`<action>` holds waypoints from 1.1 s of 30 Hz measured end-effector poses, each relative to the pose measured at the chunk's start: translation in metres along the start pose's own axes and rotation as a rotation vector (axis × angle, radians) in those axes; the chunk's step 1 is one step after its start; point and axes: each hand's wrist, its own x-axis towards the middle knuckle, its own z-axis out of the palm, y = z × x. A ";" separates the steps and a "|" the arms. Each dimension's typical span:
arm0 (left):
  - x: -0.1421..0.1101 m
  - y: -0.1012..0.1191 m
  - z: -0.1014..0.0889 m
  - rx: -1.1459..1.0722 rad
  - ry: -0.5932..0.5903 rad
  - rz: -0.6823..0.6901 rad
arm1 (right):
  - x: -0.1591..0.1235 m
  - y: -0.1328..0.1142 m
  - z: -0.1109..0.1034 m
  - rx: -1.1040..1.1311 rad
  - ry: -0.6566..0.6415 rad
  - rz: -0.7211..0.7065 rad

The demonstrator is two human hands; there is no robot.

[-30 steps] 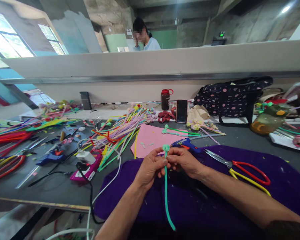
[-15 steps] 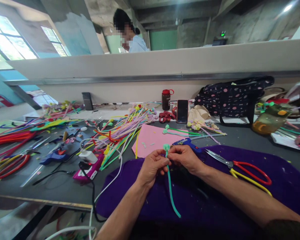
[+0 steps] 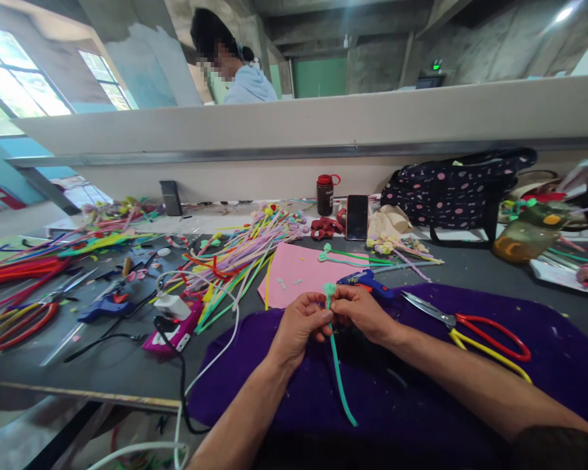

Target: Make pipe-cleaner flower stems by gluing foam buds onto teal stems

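A mint-green pipe cleaner flower hangs upright between my hands, its small bunched head on top and its stem curving down over the purple cloth. My left hand pinches the stem just below the head. From the other side, my right hand closes thumb and finger on the same spot. Behind the hands lies a pink sheet with two finished-looking green stems at its edge. A blue glue gun rests just beyond my right hand.
Scissors with red and yellow handles lie on the cloth at right. Left of it sit a magenta power strip, cables and another glue gun. Pipe cleaners are heaped behind. A phone and bottle stand at the back.
The green flower head has turned slightly and shifted a little to the right, with both hands still pinching its stem. Across the partition, a person has moved left and bent lower.
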 end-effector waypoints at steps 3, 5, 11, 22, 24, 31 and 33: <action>-0.001 0.001 0.001 -0.010 -0.016 0.004 | 0.001 0.001 -0.001 0.020 -0.018 0.010; -0.001 0.002 0.001 -0.026 -0.024 0.006 | 0.001 0.001 -0.002 0.028 -0.019 0.017; 0.000 0.003 0.000 -0.066 -0.028 -0.019 | -0.001 0.001 -0.001 -0.113 0.042 -0.105; 0.003 0.003 0.000 -0.092 0.149 -0.002 | 0.002 -0.001 0.005 -0.256 0.130 -0.172; 0.003 0.002 -0.001 -0.122 0.102 -0.025 | 0.002 -0.002 0.008 -0.141 0.104 -0.107; 0.006 0.003 -0.007 -0.251 -0.055 -0.149 | -0.001 -0.004 0.007 0.055 0.023 0.040; 0.006 0.005 -0.007 -0.274 -0.043 -0.147 | -0.001 -0.004 0.002 0.016 0.027 0.027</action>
